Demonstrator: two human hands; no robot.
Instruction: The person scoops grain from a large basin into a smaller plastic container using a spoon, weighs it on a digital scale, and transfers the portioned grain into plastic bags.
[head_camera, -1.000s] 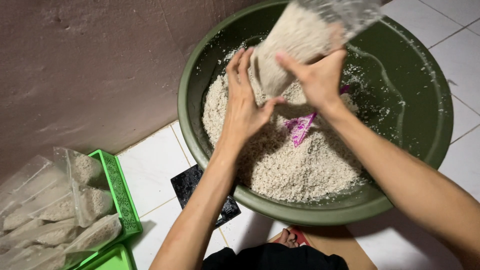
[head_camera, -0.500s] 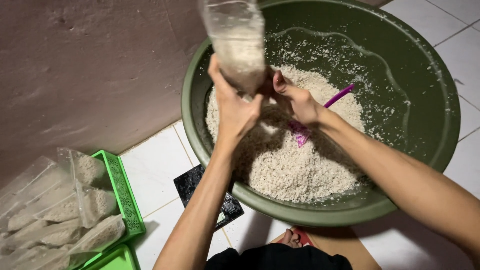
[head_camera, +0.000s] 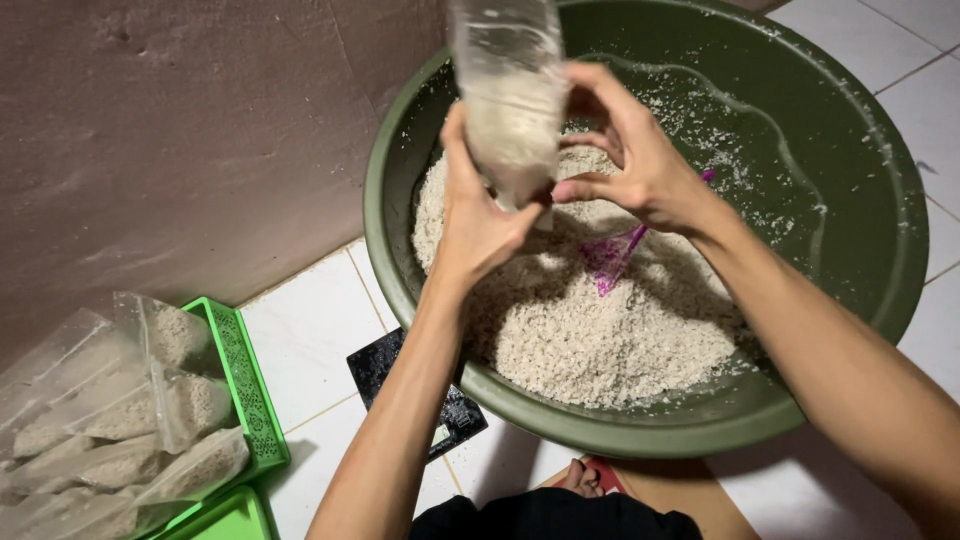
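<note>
We have our left hand (head_camera: 480, 215) wrapped around the lower part of a clear plastic bag (head_camera: 508, 90), which stands upright above the green basin (head_camera: 880, 300) and is partly filled with pale crumbly grain. Our right hand (head_camera: 635, 160) is curled at the side of the bag near its bottom, fingers (head_camera: 580, 188) pinching toward the plastic; both hands are clenched on the bag, though how firmly the right one grips we cannot tell.

To do this well, we judge that the bag should stay directly over the basin, so that anything that slips out falls back onto the heap of grain (head_camera: 600, 320) inside the basin rather than onto the floor. The left hand should carry the weight from underneath while the right steadies and settles the contents downward, keeping the plastic smooth.

Inside the basin, just beside the bag and under our right wrist, a purple scoop (head_camera: 612, 255) lies half sunk in the grain. Loose grains cling to the basin's inner wall on the far side. Just outside the basin's near rim, a flat black object (head_camera: 385, 365), perhaps a scale, rests on the white tiled floor (head_camera: 300, 340). Well left of the basin, a green tray (head_camera: 245, 385) holds several filled bags (head_camera: 120, 430) lying stacked against the brown wall (head_camera: 180, 130).
</note>
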